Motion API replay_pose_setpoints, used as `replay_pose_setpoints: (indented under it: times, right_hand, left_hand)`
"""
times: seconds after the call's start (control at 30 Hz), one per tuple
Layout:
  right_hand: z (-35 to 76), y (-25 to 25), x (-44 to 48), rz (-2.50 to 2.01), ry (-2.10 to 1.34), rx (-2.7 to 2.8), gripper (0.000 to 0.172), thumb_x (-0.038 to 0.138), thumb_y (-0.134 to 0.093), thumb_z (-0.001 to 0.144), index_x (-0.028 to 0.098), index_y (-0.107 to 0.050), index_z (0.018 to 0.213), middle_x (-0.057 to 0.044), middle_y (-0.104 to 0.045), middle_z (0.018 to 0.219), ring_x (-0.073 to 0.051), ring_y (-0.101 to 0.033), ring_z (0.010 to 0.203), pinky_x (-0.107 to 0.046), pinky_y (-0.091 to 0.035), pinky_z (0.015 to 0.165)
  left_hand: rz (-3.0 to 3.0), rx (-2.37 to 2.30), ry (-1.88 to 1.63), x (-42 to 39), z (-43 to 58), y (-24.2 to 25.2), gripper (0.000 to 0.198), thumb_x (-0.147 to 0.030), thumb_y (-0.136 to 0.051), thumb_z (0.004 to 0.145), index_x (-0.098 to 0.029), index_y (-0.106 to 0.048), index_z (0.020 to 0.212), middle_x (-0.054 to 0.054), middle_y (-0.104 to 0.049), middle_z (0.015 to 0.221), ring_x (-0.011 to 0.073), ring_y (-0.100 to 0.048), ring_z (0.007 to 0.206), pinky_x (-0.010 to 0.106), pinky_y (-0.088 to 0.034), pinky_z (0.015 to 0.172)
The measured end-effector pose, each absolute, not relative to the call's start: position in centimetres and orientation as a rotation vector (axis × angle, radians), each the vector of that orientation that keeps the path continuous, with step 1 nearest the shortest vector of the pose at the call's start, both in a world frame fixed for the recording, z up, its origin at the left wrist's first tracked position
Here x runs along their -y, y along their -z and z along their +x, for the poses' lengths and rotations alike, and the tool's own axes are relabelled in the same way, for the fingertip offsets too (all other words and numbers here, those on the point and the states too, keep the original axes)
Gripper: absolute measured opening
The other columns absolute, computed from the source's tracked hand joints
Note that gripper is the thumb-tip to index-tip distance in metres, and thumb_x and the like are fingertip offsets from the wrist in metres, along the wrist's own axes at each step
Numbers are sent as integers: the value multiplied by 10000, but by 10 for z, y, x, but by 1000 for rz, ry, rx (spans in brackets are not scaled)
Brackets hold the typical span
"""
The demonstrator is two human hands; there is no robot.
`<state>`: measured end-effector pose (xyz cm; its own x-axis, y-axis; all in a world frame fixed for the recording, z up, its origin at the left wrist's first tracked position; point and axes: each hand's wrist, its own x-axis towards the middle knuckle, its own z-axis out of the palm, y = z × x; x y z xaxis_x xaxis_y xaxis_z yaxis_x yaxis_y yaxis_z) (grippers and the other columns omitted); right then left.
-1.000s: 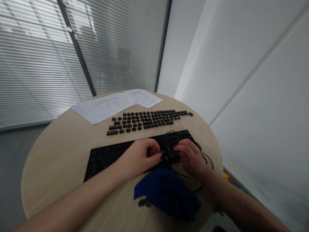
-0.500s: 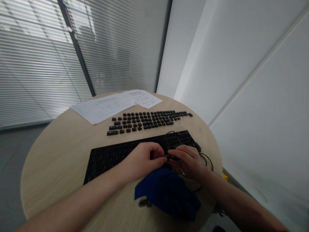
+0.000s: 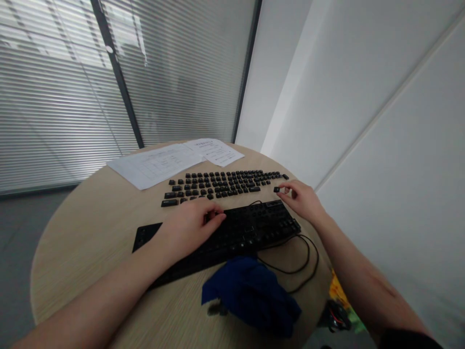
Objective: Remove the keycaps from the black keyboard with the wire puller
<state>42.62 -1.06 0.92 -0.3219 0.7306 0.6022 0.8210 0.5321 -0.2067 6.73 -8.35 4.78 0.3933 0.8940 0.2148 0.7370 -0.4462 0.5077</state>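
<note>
A thick black plastic keyboard (image 3: 269, 220), matt and rectangular, lies slantwise across the centre of the frame on a round table (image 3: 90, 232) with a pale, streaked wood grain. Above it, mid-frame, small blocky loose keys (image 3: 256, 189) stand in slanting rows, mostly squarish, with longer bars at the rows' left ends.

At centre right, the right hand (image 3: 303, 198) pinches one black key (image 3: 276, 189) between thumb and fingertips, just right of the rows. The left hand (image 3: 189, 223), left of centre, is curled over the keyboard, thumb and fingertips close together; whether anything is between them I cannot tell.

A thin, smooth black cable (image 3: 317, 261) loops right of centre, below the keyboard's right end. At bottom centre sits a crumpled, soft blue cloth (image 3: 250, 293), with something dark and bristly (image 3: 217, 308) showing under its left edge.

Towards the upper middle, flat white papers (image 3: 160, 162) carry a printed grid and lines of text, too small to read. Slatted blinds (image 3: 54, 111) fill the upper left.
</note>
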Motion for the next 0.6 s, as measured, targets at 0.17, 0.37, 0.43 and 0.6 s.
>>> replay_pose_setpoints:
  times: [0.17, 0.37, 0.43, 0.6]
  right_hand:
    - [448, -6, -72, -1513, -135, 2241, 188, 284, -752, 854, 167, -797, 994, -55, -767, 849, -178, -642, 692, -302, -483, 681]
    - [444, 21, -104, -1497, -262, 2300, 192, 277, -745, 863, 181, -816, 1013, -58, -805, 894, -196, -700, 768, -290, -516, 701]
    - [444, 29, -105, -1486, -277, 2320, 192, 262, -743, 862, 181, -822, 1016, -63, -803, 889, -205, -704, 779, -296, -518, 707]
    - [443, 39, -106, -1475, -271, 2348, 202, 250, -737, 872, 176, -822, 1040, -72, -795, 888, -212, -701, 777, -295, -504, 697]
  left_hand:
    - [2254, -1615, -674, 60, 23, -58, 395, -531, -523, 931, -235, -783, 957, 61, -768, 912, 238, -659, 798, 358, -468, 735]
    - [2159, -1788, -662, 39, 0, -52, 450, -571, -501, 905, -216, -773, 867, 55, -741, 755, 216, -618, 676, 344, -436, 669]
    - [2177, -1750, -637, 38, 2, -48, 436, -566, -509, 901, -226, -778, 852, 50, -746, 762, 215, -624, 681, 342, -433, 664]
    - [2196, -1673, -630, 37, 5, -41, 426, -578, -528, 905, -249, -799, 891, 49, -784, 866, 235, -670, 773, 352, -466, 725]
